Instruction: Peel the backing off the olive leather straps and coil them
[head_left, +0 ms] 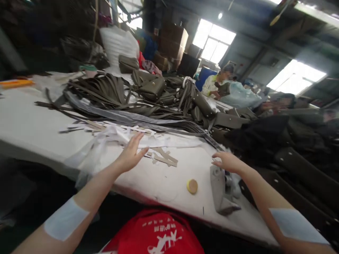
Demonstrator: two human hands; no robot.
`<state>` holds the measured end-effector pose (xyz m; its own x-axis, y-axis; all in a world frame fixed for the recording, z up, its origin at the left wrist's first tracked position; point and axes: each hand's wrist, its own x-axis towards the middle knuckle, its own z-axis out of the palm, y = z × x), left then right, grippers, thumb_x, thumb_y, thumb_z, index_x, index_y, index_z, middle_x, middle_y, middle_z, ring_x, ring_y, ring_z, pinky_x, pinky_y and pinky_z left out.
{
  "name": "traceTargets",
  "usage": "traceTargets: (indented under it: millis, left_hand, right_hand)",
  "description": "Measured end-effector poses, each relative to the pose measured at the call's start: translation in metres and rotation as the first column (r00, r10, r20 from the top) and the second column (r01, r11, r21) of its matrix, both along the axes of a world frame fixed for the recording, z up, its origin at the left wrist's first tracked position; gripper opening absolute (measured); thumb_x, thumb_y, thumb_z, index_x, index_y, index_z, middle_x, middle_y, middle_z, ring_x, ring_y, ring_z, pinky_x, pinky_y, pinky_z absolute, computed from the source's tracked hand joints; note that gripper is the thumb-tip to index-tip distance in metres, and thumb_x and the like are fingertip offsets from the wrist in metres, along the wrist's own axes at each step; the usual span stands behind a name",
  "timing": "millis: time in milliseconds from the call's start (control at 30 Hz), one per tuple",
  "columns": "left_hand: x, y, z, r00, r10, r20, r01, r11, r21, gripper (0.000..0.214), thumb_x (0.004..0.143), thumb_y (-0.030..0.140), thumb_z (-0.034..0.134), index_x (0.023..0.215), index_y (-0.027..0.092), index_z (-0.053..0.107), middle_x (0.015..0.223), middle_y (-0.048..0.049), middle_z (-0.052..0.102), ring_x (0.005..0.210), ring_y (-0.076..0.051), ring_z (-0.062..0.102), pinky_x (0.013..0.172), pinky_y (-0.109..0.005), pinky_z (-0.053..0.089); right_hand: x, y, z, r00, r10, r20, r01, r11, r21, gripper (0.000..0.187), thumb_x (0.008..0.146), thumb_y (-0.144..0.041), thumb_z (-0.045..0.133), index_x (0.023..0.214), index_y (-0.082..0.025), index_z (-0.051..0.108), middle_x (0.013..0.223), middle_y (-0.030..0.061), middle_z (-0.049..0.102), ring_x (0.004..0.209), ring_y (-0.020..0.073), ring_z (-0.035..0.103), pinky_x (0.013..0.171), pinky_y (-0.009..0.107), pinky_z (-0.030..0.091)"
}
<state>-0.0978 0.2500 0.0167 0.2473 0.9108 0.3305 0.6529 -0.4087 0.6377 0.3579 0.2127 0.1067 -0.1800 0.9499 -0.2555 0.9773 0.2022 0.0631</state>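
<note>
My left hand (132,155) is open, with fingers stretched out over the white tabletop, beside a heap of translucent white plastic film (119,135). Just right of its fingertips lie grey-beige cut strips (165,158). My right hand (227,162) is at the upper end of a grey metal device (218,190) standing on the table; its thumb and fingers are apart and hold nothing that I can see. Whether it touches the device I cannot tell. Between the hands, nearer the table edge, sits a small round yellow-edged tan piece (192,186).
Bundles of dark olive straps (106,90) and folded olive bags (150,86) cover the table's far side. More dark panels (304,173) are piled at right. An orange object (17,84) lies far left. A co-worker (217,83) sits across the table, with cardboard boxes (172,40) behind.
</note>
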Motion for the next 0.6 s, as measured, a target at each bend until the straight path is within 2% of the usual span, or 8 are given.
traceTargets:
  millis: [100,167,233,300,400,500,600]
  left_hand:
    - [0.046,-0.032,-0.032,0.988,-0.133,-0.080,0.134,0.991,0.007,0.064,0.095,0.054,0.037,0.146,0.018,0.028,0.156,-0.0156,0.026,0.143,-0.029,0.025,0.116,-0.050,0.026]
    - [0.066,-0.044,-0.053,0.974,-0.166,-0.153,0.171,0.985,0.019,0.062,0.095,0.052,0.038,0.146,0.017,0.029,0.155,-0.0164,0.027,0.144,-0.030,0.025,0.115,-0.051,0.027]
    - [0.076,-0.051,-0.071,0.960,-0.165,-0.227,0.179,0.983,0.044,0.063,0.094,0.051,0.040,0.144,0.014,0.032,0.154,-0.0186,0.028,0.143,-0.031,0.025,0.115,-0.051,0.027]
    - [0.081,-0.054,-0.083,0.951,-0.136,-0.276,0.164,0.983,0.083,0.063,0.094,0.049,0.041,0.143,0.010,0.034,0.153,-0.0208,0.029,0.143,-0.032,0.027,0.115,-0.051,0.028]
    - [0.082,-0.055,-0.091,0.953,-0.064,-0.296,0.112,0.982,0.151,0.063,0.093,0.047,0.041,0.143,0.008,0.034,0.153,-0.0214,0.029,0.143,-0.032,0.027,0.114,-0.051,0.029]
    - [0.084,-0.056,-0.092,0.951,-0.025,-0.309,0.091,0.976,0.200,0.063,0.093,0.045,0.042,0.143,0.007,0.035,0.153,-0.0213,0.029,0.143,-0.033,0.026,0.115,-0.051,0.029]
    - [0.084,-0.056,-0.092,0.943,-0.026,-0.333,0.103,0.971,0.217,0.063,0.092,0.046,0.042,0.141,0.006,0.037,0.151,-0.0221,0.033,0.141,-0.033,0.030,0.113,-0.051,0.032]
  right_hand:
    - [0.008,-0.046,-0.008,0.997,-0.075,-0.011,0.075,0.997,-0.023,0.025,0.086,-0.035,0.057,0.101,-0.020,0.071,0.104,0.0074,0.072,0.099,0.0239,0.065,0.087,0.032,0.047]
    - [0.010,-0.078,-0.014,0.993,-0.105,-0.048,0.105,0.994,0.011,0.020,0.086,-0.034,0.056,0.087,-0.021,0.071,0.095,0.0055,0.072,0.089,0.0217,0.066,0.081,0.031,0.048]
    - [0.014,-0.111,-0.020,0.987,-0.115,-0.109,0.126,0.987,0.103,0.022,0.087,-0.033,0.055,0.075,-0.021,0.069,0.093,0.0052,0.072,0.087,0.0204,0.066,0.079,0.031,0.049]
    - [0.018,-0.140,-0.026,0.980,-0.122,-0.160,0.159,0.956,0.246,0.025,0.088,-0.033,0.054,0.070,-0.021,0.067,0.099,0.0062,0.071,0.093,0.0210,0.065,0.083,0.032,0.050]
    - [0.026,-0.174,-0.037,0.965,-0.147,-0.215,0.227,0.879,0.420,0.023,0.088,-0.038,0.055,0.076,-0.022,0.067,0.103,0.0070,0.070,0.097,0.0229,0.065,0.087,0.036,0.050]
    - [0.027,-0.196,-0.044,0.937,-0.190,-0.295,0.318,0.812,0.489,0.022,0.089,-0.041,0.054,0.085,-0.023,0.067,0.102,0.0066,0.070,0.095,0.0232,0.066,0.085,0.036,0.051]
    - [0.019,-0.206,-0.047,0.893,-0.230,-0.387,0.425,0.714,0.556,0.025,0.090,-0.044,0.053,0.089,-0.022,0.066,0.102,0.0078,0.070,0.093,0.0237,0.066,0.084,0.037,0.051]
